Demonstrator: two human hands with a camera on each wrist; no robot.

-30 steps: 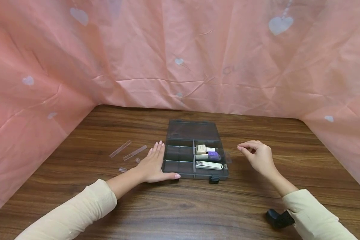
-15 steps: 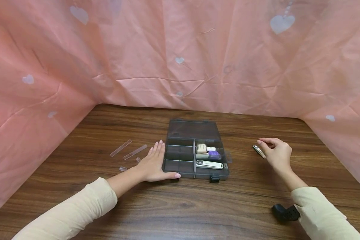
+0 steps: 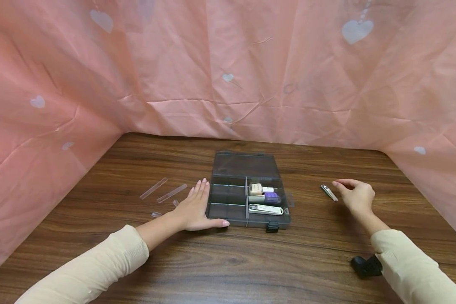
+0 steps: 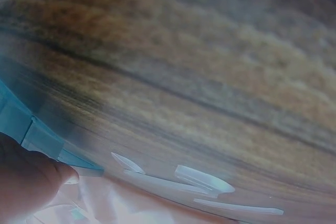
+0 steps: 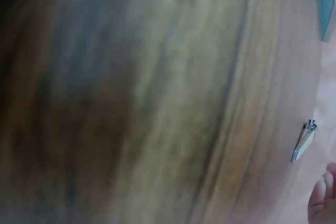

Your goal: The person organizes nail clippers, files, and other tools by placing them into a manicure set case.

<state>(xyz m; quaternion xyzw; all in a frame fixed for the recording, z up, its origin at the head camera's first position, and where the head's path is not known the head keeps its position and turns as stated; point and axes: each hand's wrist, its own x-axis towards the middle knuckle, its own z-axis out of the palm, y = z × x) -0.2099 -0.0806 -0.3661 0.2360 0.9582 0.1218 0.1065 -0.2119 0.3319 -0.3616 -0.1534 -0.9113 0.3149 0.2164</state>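
A dark see-through organizer box lies on the table with its lid laid open at the back. My left hand rests against its left side, fingers straight and thumb along the front edge. In its right compartments lie a beige nail polish bottle with a white cap, a purple nail polish bottle, and a large nail clipper. A smaller nail clipper lies on the table right of the box. Beside it, my right hand hovers with loosely bent fingers, holding nothing visible.
Several clear plastic strips lie left of the box, including a long divider strip and a short piece. A black device sits at the right sleeve. Pink curtain surrounds the wooden table at the back and sides.
My right hand has moved right, away from the box, and the small nail clipper now shows on the table, apart from the fingertips. My left hand has stayed at the box.
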